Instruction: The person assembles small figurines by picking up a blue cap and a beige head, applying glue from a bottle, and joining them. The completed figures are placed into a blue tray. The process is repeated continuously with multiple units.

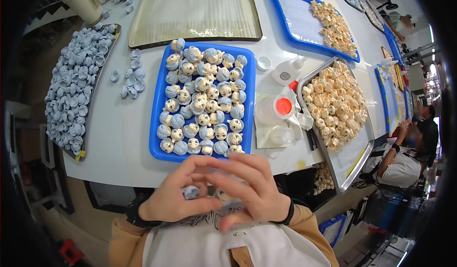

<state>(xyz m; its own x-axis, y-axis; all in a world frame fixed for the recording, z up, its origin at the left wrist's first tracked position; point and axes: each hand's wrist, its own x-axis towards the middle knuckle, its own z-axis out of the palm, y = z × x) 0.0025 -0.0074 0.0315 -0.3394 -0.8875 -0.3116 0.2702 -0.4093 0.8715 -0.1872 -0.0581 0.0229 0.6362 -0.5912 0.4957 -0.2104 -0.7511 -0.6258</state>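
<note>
My left hand (183, 188) is closed around a blue-grey doll hair piece (191, 192), just past the table's near edge. Beside its thumb tip shows part of a cream doll face piece (223, 195); what grips that piece is hard to make out. My right hand (257, 186) crosses over it with fingers spread and slightly blurred. Beyond my hands lies a blue tray (154, 138) holding rows of small doll heads (220, 132) with cream faces and blue-grey hair. Several loose hair pieces (134, 79) rest on the table left of that tray.
At left stands a tray heaped with hair pieces (78, 91). To the right, a metal tray (359, 155) bears cream face pieces. Between are a red-topped container (269, 110) and a white bottle (288, 72). Farther back are an empty-looking tray (195, 14) and another blue tray (290, 31). Another person (404, 157) sits at right.
</note>
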